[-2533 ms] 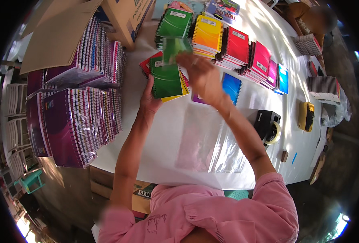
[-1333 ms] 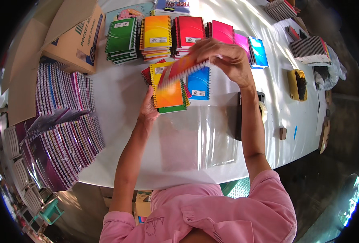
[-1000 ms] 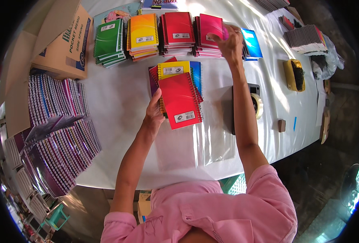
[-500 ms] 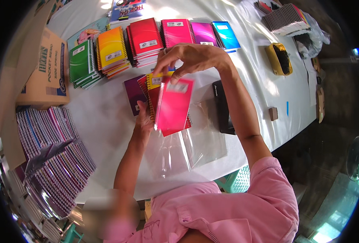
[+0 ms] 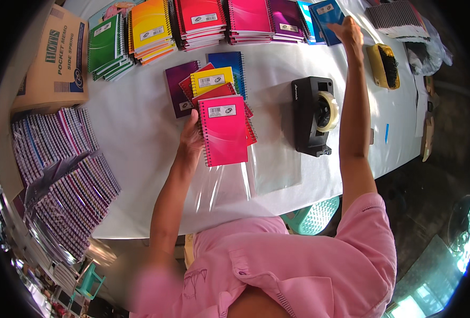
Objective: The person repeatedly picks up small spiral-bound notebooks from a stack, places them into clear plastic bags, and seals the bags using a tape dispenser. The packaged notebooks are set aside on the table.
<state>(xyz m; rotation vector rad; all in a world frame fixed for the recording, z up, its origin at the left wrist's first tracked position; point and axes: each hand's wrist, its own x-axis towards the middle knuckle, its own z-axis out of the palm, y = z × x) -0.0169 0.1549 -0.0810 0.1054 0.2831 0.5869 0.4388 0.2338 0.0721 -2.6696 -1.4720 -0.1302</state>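
A pink spiral notebook lies on top of several overlapping notebooks. My left hand grips its left side, the thumb along the coil and the other fingers hidden underneath. Beneath and behind it show a yellow notebook, red ones, a purple notebook and a blue notebook. At the far right, my arm is stretched out and my right hand is closed on the edge of another blue notebook, held tilted by the blue pile.
Along the back stand green, yellow, red, pink and purple notebook piles. A black tape dispenser, clear plastic sheets and a yellow-handled brush lie rightward. Leftward are a cardboard box and stacked spiral notebooks.
My right hand has left the pink notebook and reached far right, where it now holds a blue notebook. The pink notebook has settled onto the others under my left hand. The view has shifted.
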